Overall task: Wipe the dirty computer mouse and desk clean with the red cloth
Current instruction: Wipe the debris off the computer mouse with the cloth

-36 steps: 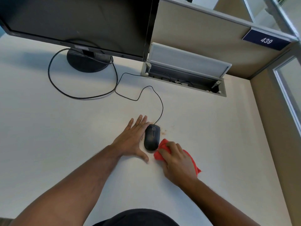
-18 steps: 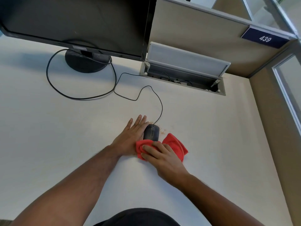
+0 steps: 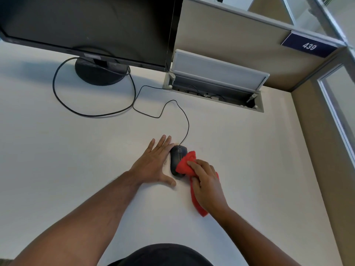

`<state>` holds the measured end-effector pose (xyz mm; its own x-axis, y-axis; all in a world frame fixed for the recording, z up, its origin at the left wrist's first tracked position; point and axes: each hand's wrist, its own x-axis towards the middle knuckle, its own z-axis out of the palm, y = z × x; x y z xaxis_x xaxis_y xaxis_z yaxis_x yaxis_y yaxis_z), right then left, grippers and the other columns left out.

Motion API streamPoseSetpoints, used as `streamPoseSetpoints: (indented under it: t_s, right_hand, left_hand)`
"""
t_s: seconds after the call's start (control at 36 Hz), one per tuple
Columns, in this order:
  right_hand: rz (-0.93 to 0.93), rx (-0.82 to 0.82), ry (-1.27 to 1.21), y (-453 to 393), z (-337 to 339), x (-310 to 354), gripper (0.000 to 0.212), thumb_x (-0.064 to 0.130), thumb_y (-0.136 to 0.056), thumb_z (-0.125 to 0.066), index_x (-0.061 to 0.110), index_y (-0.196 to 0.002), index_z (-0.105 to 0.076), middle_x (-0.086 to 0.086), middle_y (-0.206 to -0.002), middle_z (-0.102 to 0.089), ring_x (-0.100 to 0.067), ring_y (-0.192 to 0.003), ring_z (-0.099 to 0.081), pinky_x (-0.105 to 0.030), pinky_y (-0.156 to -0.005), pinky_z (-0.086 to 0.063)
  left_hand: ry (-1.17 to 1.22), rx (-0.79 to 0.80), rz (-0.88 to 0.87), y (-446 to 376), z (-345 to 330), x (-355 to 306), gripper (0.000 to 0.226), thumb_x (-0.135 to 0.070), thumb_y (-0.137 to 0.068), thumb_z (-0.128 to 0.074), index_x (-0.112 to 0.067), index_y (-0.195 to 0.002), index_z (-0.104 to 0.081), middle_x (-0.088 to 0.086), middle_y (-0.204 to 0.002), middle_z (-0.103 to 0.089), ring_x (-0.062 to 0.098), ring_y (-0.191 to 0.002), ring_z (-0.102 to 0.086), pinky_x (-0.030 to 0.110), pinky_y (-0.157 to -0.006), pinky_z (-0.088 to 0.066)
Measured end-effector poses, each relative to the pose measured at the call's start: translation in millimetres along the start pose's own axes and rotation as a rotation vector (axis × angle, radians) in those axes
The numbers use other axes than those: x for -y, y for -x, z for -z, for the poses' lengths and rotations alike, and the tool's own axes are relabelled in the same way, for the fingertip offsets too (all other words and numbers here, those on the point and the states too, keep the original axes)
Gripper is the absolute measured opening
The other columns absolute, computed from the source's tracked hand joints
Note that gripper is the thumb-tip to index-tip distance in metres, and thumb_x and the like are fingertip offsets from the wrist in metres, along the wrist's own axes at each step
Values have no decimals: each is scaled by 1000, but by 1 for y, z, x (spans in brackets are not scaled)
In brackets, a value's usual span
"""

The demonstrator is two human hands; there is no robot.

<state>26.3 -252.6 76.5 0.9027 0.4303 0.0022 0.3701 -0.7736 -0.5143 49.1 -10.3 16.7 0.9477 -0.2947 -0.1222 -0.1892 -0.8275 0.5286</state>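
Pressing a crumpled red cloth [image 3: 184,164] onto the black corded computer mouse's [image 3: 176,157] right flank, the right hand [image 3: 208,184] grips it with curled fingers. The left hand [image 3: 153,164], flat and spread, braces the mouse at nine o'clock on the white desk [image 3: 57,150].

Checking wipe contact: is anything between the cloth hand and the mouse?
Nothing visible. The right hand presses the red cloth directly onto the mouse; the left hand lies flat on its other side.
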Motion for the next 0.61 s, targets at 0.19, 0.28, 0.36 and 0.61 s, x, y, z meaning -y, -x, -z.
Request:
streamPoseSetpoints:
  t_s: [0.19,0.28,0.36,0.61]
  right_hand:
    - [252,183,170,10,11,-16,42,13,-93,-61,32,-130,-60,8,-137,-56,-18,-120,-51,-31,-97,-45]
    - [269,186,240,3,20,-26,35,13,-87,-60,32,-115,-68,10,-126,-64,-17,-113,-55,-37,-89,-52]
    - [142,-7,134,-7,22,-25,35,11,-83,-53,27,-108,-72,8,-121,-65,-18,-109,-56,-39,-87,-52]
    - [451,126,256,-28,3,-13,38,26,-99,-59,23,-136,-59,-3,-147,-52,-29,-126,-52,-41,-100,-47]
  left_hand:
    - [25,-17,17,-1,-1,0,142,-91,-57,-74,-20,-164,-13,-2,-176,4,9,-157,24,42,-128,14]
    - [40,-14,24,-1,0,-2,143,-89,-54,-77,-22,-164,-14,-3,-176,4,7,-157,24,38,-127,16]
    - [29,-27,20,0,-1,-1,141,-89,-54,-76,-24,-163,-15,-2,-176,1,8,-158,22,39,-127,15]
    - [-3,-69,5,-1,-6,2,139,-91,-56,-72,-20,-163,-19,2,-176,-5,13,-160,16,45,-129,9]
